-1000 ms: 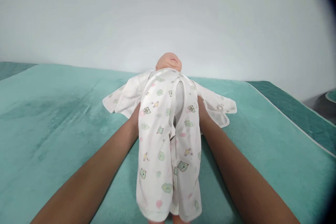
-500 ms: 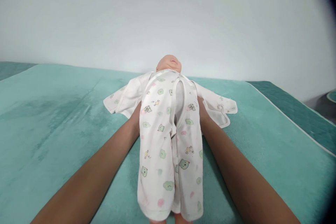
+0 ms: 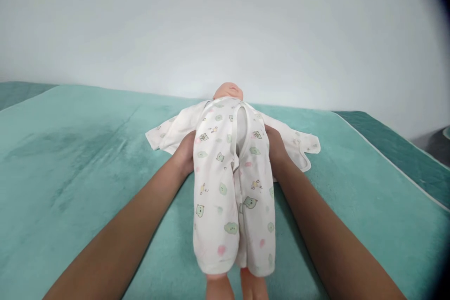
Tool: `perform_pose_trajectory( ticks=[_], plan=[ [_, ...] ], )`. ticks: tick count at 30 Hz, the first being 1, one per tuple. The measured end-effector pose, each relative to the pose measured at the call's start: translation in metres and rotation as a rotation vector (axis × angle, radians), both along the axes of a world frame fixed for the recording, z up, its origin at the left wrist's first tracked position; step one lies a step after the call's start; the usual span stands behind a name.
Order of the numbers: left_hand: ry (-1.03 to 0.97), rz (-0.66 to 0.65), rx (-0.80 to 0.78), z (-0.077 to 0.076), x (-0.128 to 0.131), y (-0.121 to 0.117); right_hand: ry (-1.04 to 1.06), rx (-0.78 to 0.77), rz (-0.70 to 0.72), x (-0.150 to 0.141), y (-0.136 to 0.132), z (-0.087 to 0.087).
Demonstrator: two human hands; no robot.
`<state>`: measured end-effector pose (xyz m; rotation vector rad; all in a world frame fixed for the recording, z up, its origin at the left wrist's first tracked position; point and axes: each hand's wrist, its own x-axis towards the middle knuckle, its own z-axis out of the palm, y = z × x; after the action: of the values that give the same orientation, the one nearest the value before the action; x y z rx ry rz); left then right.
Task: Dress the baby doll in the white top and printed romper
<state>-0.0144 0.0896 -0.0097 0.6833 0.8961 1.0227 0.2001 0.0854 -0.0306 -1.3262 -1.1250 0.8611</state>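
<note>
Doll, legs cropped, left hand and right hand alongside, fingers hidden, grip unclear

The single view looks from the person's head, above and behind the left hand and right hand, facing forward and down. It is near enough that both forearms and the doll's legs leave by the lower edge; beyond the hands it takes in a pale wall.

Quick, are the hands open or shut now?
Left hand: beside the doll, partly hidden; can't tell.
Right hand: doll's other side, partly hidden; can't tell.
</note>
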Motion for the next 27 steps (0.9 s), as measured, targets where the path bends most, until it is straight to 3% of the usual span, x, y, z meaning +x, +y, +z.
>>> perform_pose_trajectory(
  ticks=[6,9,12,16,21,27],
  plan=[
    [0.418,-0.007,0.171,0.0,-0.018,0.01,0.057,0.018,-0.179,0.006,0.004,-0.005],
    [0.729,0.183,0.368,0.001,-0.022,0.007,-0.025,0.119,-0.26,0.007,0.003,-0.002],
    [0.916,0.3,0.533,0.003,-0.021,0.005,-0.085,0.232,-0.228,0.003,0.0,0.004],
    [0.9,0.257,0.543,0.007,-0.017,0.003,-0.168,0.33,-0.056,-0.005,-0.006,0.01],
    [0.869,0.213,0.571,0.007,-0.018,0.003,-0.34,0.452,-0.081,-0.012,-0.014,0.019],
    [0.872,0.356,0.482,-0.004,-0.019,0.007,-0.457,0.282,0.132,-0.02,-0.02,0.031]
  ],
)
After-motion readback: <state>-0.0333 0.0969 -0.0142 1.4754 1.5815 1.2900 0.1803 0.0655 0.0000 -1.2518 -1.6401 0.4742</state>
